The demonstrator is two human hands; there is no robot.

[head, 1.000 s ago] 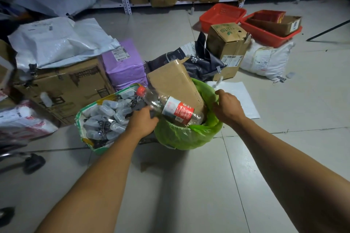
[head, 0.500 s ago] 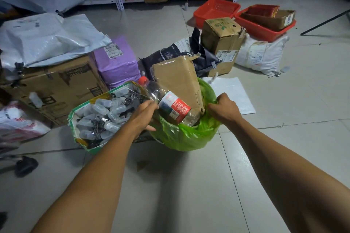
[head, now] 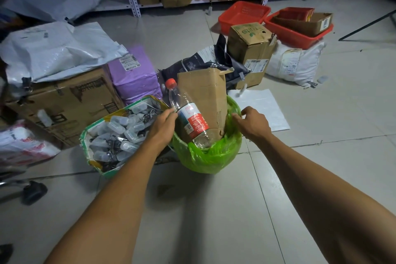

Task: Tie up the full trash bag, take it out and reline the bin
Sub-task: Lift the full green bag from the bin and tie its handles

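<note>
A green trash bag (head: 211,156) lines a bin that is hidden under it, on the tiled floor in the middle of the view. A flattened piece of cardboard (head: 205,96) and a clear plastic bottle (head: 191,122) with a red cap and red label stick out of the top. My left hand (head: 162,125) is at the bag's left rim, its fingers stretched out against the bottle's side. My right hand (head: 254,123) is at the right rim, with its curled fingers pinching the green plastic edge.
A green-rimmed sack (head: 85,135) of small plastic bottles touches the bin's left side. Behind stand a large cardboard box (head: 64,100), a purple parcel (head: 132,73), a black bag (head: 192,64), another box (head: 250,49), red baskets (head: 244,13) and a white sack (head: 295,62). A white sheet (head: 263,105) lies on the floor.
My left hand has let go of the left rim and its fingers now lie stretched against the bottle. The bottle stands more upright. My right hand stays on the right rim.
</note>
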